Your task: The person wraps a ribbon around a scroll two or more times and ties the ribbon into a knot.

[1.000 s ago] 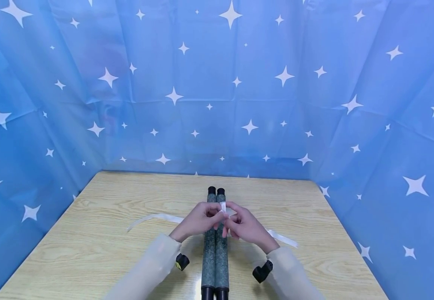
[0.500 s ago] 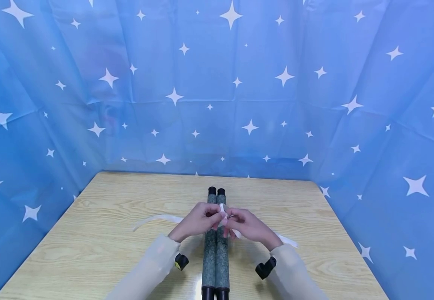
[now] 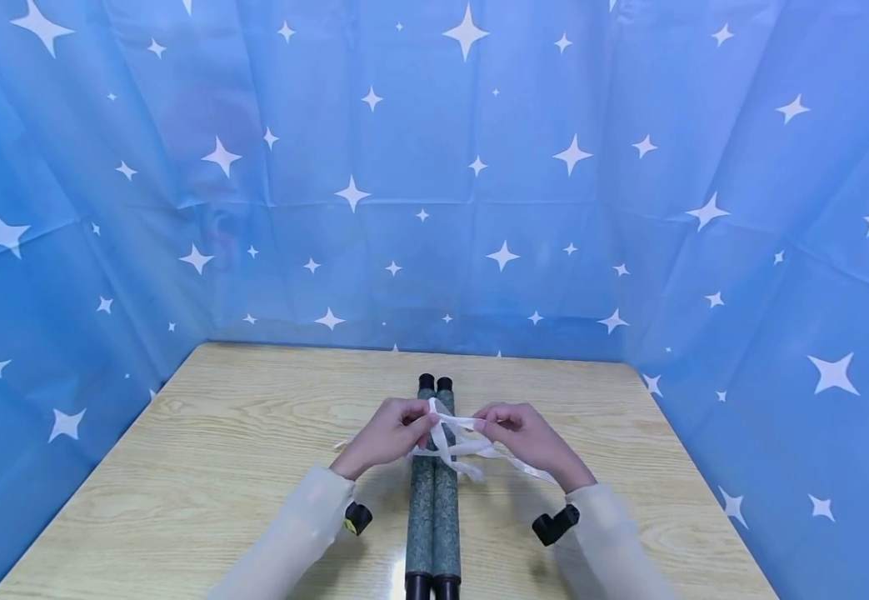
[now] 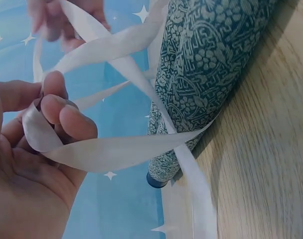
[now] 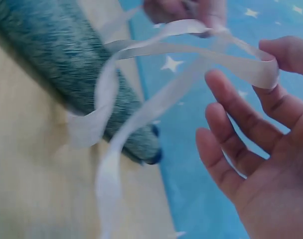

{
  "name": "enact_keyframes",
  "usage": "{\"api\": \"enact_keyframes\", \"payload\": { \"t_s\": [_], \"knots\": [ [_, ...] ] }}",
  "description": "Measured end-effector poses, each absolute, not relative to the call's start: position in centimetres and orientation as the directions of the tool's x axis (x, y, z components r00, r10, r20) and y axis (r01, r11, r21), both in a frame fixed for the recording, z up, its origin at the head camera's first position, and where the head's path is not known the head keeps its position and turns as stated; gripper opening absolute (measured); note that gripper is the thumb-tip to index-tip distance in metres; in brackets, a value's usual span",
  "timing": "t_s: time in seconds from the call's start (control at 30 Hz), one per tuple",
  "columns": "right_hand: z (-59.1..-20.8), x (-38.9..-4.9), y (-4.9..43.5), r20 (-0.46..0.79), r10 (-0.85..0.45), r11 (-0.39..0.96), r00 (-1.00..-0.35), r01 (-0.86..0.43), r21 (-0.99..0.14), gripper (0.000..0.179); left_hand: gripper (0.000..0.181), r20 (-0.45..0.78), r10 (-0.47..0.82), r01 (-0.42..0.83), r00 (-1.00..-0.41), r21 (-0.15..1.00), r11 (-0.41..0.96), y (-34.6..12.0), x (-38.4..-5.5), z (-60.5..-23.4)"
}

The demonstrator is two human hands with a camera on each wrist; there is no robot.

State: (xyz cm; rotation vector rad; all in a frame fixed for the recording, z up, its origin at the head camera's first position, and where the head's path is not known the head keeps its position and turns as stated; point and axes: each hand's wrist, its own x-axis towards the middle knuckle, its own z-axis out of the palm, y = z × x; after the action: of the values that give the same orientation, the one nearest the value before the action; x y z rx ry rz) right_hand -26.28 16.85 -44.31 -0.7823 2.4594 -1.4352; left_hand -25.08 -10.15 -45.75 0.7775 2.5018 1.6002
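Note:
A scroll in green patterned cloth (image 3: 422, 508) lies lengthwise before me as two rolls side by side, with dark knobs at the ends. White ribbon (image 4: 106, 154) crosses over it in loose loops. My left hand (image 3: 389, 435) pinches the ribbon above the far half of the rolls, and a strand wraps its curled fingers in the left wrist view. On the other side, my right hand (image 3: 524, 433) pinches a ribbon loop (image 5: 251, 72) between thumb and index finger, its other fingers spread. One stretch of ribbon spans both hands, while loose tails hang over the right side.
The light wood table (image 3: 239, 500) carries the scroll, whose near knobs run to the lower edge of the head view. A blue curtain with white stars (image 3: 419, 167) surrounds the table's back and sides. Small black cameras (image 3: 556, 525) sit on both wrists.
My hands have drawn apart, the right one moving rightward, and ribbon now stretches between them. The tail that lay out on the left of the table has been mostly pulled in.

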Motion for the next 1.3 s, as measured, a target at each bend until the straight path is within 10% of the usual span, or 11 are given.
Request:
{"api": "enact_keyframes", "payload": {
  "t_s": [0.47,0.93,1.3],
  "knots": [
    [-38.8,-24.4,22.4,0.198,-0.577,0.25,-0.792,-0.402,-0.881,0.039,0.04,0.258,0.383,0.396,-0.887,0.853,0.341,-9.8,-25.7,-45.2],
    [-38.7,-20.0,17.8,-0.032,-0.87,0.366,-0.492,-0.6,-0.712,0.021,0.038,0.238,0.321,0.341,-0.917,0.884,0.319,-9.4,-26.2,-45.2],
    [-42.4,-24.5,16.7,0.101,-0.589,0.532,-0.802,-0.479,-0.698,0.014,0.037,0.224,0.348,0.325,-0.91,0.908,0.264,-9.3,-26.1,-45.3]
  ]
}}
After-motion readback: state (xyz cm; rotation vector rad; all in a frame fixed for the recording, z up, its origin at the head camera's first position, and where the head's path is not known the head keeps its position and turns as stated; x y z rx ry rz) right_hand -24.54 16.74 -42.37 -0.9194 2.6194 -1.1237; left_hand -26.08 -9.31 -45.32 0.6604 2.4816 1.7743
